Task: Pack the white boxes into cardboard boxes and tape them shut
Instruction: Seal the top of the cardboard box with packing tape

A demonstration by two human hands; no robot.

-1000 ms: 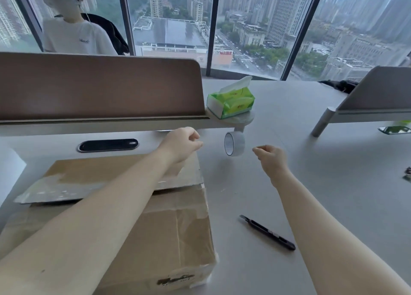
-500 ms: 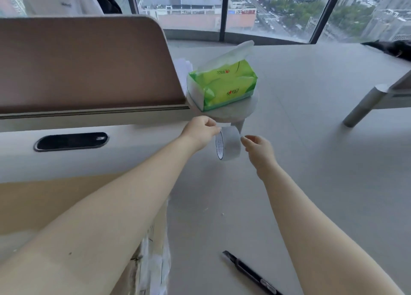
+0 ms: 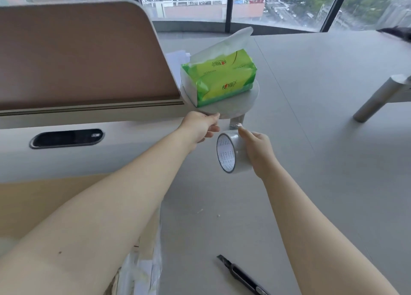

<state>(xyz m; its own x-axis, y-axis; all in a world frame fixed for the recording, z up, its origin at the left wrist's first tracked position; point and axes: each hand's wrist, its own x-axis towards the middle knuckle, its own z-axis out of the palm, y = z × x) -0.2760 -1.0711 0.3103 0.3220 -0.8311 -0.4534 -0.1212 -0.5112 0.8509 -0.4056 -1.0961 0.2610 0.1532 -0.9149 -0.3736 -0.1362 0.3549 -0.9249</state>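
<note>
My right hand (image 3: 258, 152) grips a roll of clear tape (image 3: 229, 153) from its right side and holds it on edge just above the grey table (image 3: 322, 183). Just left of the roll's top is my left hand (image 3: 200, 127), fingers curled, index and thumb pointing at the roll. Whether they pinch the tape's free end does not show. The brown cardboard box (image 3: 44, 205) lies at the lower left, largely hidden under my left forearm. No white boxes are in view.
A black utility knife (image 3: 242, 277) lies on the table near the bottom edge. A green tissue pack (image 3: 219, 78) sits on a round stand behind the tape. A brown divider panel (image 3: 77, 56) and a black cable slot (image 3: 66, 138) stand at the left.
The view has moved closer to the tape. My right hand has closed on the roll and lifted it toward me; my left hand has come off its top and sits up-left of it.
</note>
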